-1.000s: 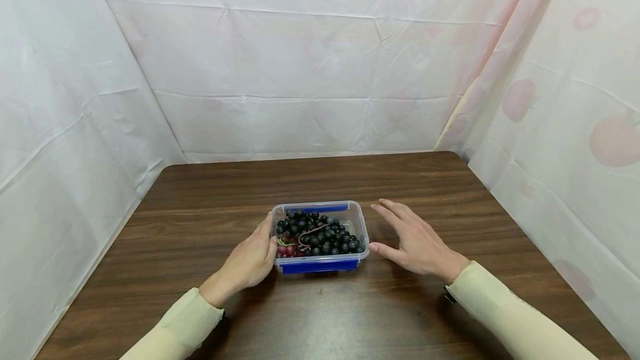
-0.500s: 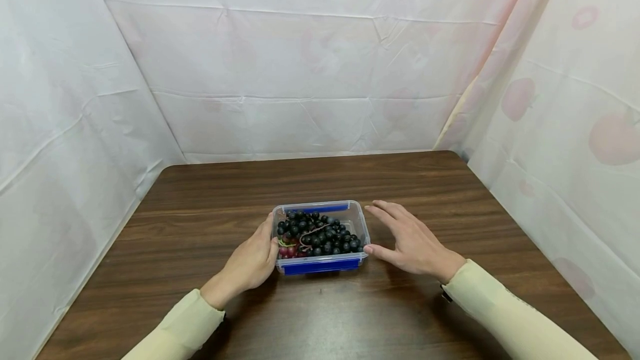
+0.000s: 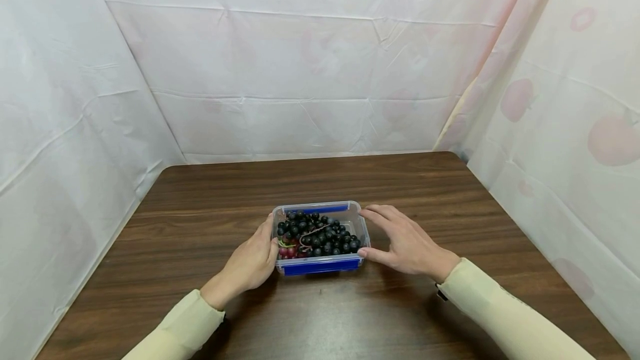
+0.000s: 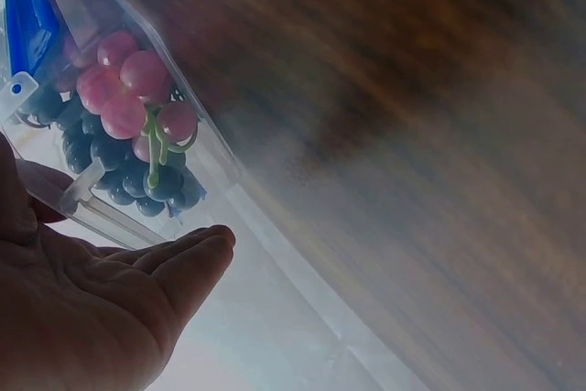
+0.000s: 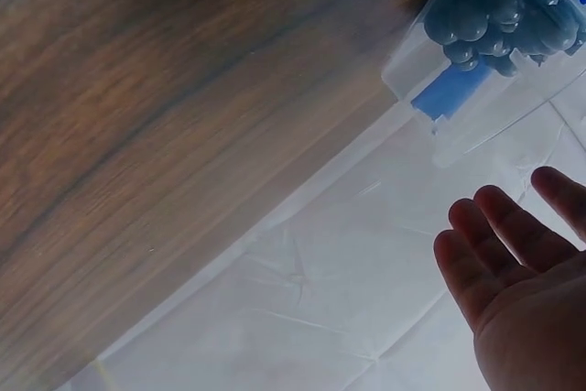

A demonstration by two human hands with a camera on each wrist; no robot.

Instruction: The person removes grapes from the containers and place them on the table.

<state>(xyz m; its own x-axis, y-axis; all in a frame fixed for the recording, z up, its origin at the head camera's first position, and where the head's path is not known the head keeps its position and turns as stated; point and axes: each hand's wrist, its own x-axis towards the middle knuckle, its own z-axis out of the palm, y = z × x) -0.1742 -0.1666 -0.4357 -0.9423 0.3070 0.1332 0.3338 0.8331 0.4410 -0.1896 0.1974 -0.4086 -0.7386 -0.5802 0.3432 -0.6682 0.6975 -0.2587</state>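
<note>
A clear plastic food container (image 3: 362,221) with blue clips (image 3: 320,266) sits on the table, its top uncovered. Inside lie dark grapes (image 3: 327,241) with a brown stem, and a few red grapes (image 4: 124,98) on a green stem at its left end. My left hand (image 3: 251,257) lies against the container's left wall, fingers straight and thumb at the rim. At the opposite end is my right hand (image 3: 407,243), its fingers spread and gently bent. Its fingertips and thumb tip are right at the right rim; the right wrist view shows the palm (image 5: 540,327) holding nothing.
The dark wooden table (image 3: 320,315) reaches away to a rounded back edge. White cloth hangs behind it (image 3: 300,71) and along both sides, with faded fruit prints on the right cloth (image 3: 565,143).
My right hand has moved left, from beside the container to its right rim. The left hand stays against the left wall, and the container has barely shifted.
</note>
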